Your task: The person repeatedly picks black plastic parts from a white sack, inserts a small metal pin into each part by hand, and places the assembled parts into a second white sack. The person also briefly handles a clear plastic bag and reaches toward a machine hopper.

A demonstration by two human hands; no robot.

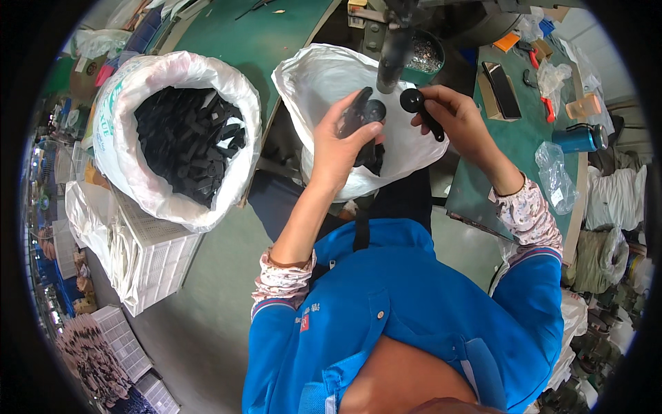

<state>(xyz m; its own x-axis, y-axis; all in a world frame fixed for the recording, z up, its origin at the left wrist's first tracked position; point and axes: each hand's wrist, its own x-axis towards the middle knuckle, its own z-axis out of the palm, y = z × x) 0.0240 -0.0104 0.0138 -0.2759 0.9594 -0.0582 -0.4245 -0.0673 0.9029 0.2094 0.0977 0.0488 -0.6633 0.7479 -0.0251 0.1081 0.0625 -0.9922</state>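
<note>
My right hand [458,124] pinches a black plastic piece [414,101] with a round knob-like head and a narrow arm that ends in a small hole. Between the thumb and fingers of my left hand [334,152] are black plastic parts [354,114], one long and one with a round end; how many is hard to make out. Both hands are over an open white bag [298,83] with some dark pieces low inside. Just beyond them, the dark metal post [391,62] of a machine comes down between the hands.
At left, a white sack [245,90] full of black plastic parts stands above a white plastic crate [162,265]. A green tray of small metal pieces [425,55] sits behind the post. The right bench holds a phone [507,90], a blue flask [579,139], red-handled pliers [549,109] and clear plastic [557,176].
</note>
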